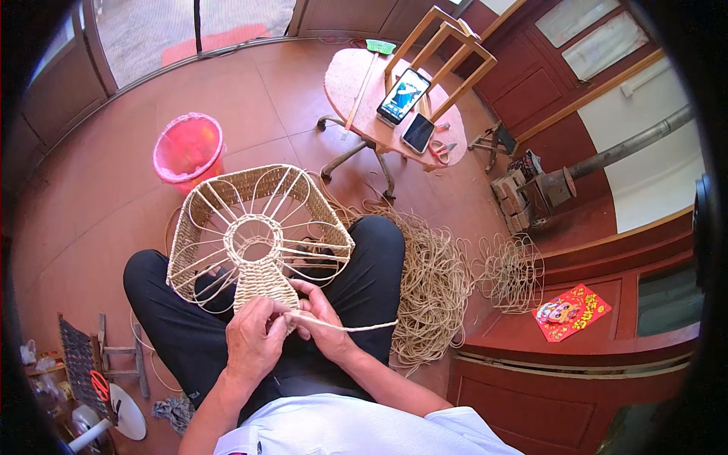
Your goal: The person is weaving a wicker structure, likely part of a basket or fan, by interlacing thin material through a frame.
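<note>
Across my lap lies a half-woven basket (260, 277) of twisted straw cord on a wire frame, its side wall woven, with a ring at its centre and bare wire spokes around it. One section, from the ring toward me, is filled with tight weave. At that section's near end my left hand (256, 335) is closed, thumb and forefinger pinching the straw cord (364, 327). My right hand (324, 324) is closed beside it at the weave's right edge, fingers on the cord. The cord's loose end sticks out to the right. Some fingertips are hidden behind the weave.
A big heap of straw cord (428, 288) lies right of my knee, with wire frames (514, 274) beyond. Ahead stand a pink lined bin (186, 152) and a round table (349, 83) with phones (418, 133) and scissors (441, 152). A small stool (121, 353) is at left.
</note>
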